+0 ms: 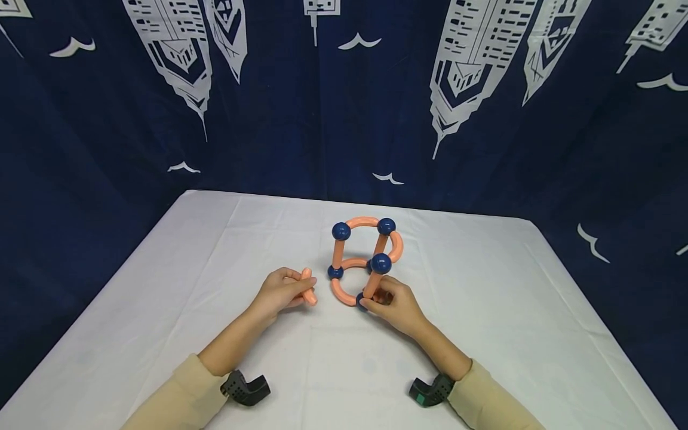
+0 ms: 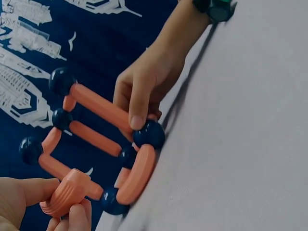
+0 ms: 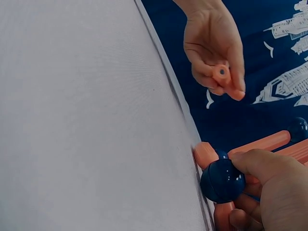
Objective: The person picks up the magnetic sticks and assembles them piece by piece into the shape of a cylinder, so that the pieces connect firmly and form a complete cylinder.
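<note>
A frame of orange magnetic rods and blue balls stands on the table, with curved rods [image 1: 343, 294] around its base and straight rods [image 1: 338, 254] rising from the base balls. Three balls top the uprights, among them the front one [image 1: 381, 263]. My right hand [image 1: 400, 304] grips the frame's near bottom ball [image 3: 222, 180], thumb against it and fingers around behind. To the left of the frame, my left hand [image 1: 279, 292] pinches a loose curved orange rod [image 2: 68, 192] between thumb and fingers. The rod is apart from the frame in the head view.
A white cloth covers the table [image 1: 242, 239]. Behind it hangs a dark blue curtain [image 1: 279, 119] with white building and bird prints. Each wrist wears a black camera mount, the left mount [image 1: 245, 388] and the right mount [image 1: 432, 390].
</note>
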The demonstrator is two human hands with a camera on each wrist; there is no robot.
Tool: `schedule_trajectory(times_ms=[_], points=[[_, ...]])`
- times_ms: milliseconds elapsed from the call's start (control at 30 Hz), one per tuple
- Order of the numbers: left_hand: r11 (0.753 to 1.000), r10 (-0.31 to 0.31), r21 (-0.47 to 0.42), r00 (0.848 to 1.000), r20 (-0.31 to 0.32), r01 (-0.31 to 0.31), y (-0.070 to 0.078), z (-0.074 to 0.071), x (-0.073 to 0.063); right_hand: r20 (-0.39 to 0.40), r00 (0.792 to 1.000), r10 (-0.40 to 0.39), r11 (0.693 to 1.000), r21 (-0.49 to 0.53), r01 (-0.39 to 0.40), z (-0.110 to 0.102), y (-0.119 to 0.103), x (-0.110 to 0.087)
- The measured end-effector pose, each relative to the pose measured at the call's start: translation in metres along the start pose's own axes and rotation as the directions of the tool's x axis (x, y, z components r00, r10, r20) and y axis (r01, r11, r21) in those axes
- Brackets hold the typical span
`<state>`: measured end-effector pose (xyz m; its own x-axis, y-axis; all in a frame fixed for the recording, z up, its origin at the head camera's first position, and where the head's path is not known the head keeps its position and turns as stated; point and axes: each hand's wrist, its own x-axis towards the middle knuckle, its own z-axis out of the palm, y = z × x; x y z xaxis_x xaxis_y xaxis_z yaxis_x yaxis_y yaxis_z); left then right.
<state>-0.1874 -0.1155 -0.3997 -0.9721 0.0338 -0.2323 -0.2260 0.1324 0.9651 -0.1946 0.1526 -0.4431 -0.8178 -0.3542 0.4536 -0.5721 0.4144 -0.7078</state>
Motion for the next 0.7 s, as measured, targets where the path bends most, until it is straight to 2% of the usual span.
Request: schedule_trajectory(times_ms=[200, 433, 600, 700], points=[[0.999, -0.008, -0.050, 1.000, 0.017, 0.009, 0.015, 0.016, 0.001, -0.005, 1.000, 0.003, 1.000, 0.000, -0.003, 0.000, 0.001, 0.000], [0.988, 0.019, -0.157, 0.993, 0.113, -0.001, 0.031, 0.032, 0.003, -0.015, 1.000, 0.004, 1.000, -0.018, -0.004, 0.001, -0.002, 0.000], [0.981, 0.058, -0.193, 0.985, 0.163, -0.026, 0.041, 0.041, 0.003, -0.009, 1.000, -0.014, 1.000, -0.022, 0.014, -0.005, -0.027, 0.002], [0.976, 0.049, -0.218, 0.986, 0.158, -0.013, 0.045, 0.045, 0.004, -0.004, 1.000, -0.024, 1.000, -0.017, 0.024, -0.008, -0.042, 0.003]])
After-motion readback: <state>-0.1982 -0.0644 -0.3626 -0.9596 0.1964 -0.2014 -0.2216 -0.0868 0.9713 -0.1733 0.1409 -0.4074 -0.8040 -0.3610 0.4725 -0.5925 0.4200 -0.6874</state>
